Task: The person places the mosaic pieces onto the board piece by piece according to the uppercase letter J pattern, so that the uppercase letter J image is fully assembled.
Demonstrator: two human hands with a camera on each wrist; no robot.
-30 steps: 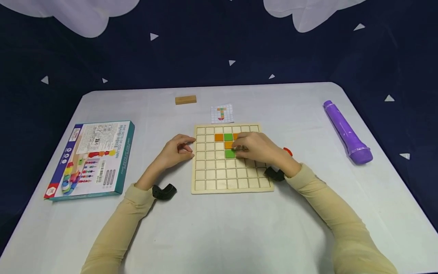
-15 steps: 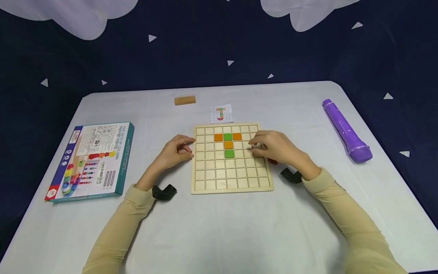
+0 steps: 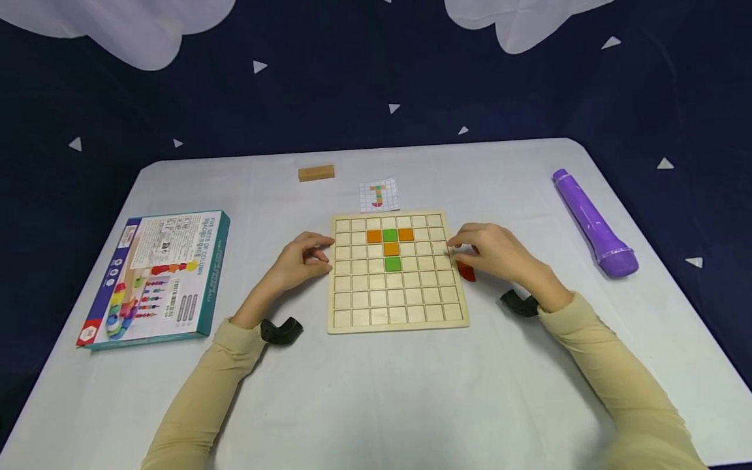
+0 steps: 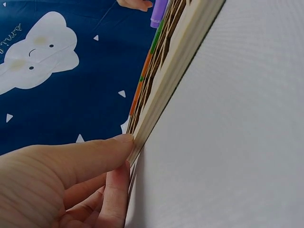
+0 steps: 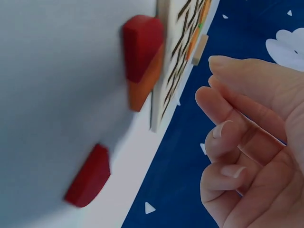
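A wooden grid board lies mid-table, with orange and green squares set in its upper cells. My left hand rests its thumb and a fingertip against the board's left edge; the left wrist view shows the thumb right at that edge. On the other side, my right hand hovers by the right edge, fingers loosely bent with nothing between them. Under it lie curved-edged red pieces, one beside the board overlapping an orange piece, another red piece apart.
Behind the board is a small pattern card, with a wooden block to its left. A flat toy box lies at left, a purple microphone-shaped object at right. Black wrist devices hang at both cuffs.
The right hand has drawn back rightward off the board, uncovering an orange square at the top row's right end and a red piece beside the board. The left hand has stayed put.
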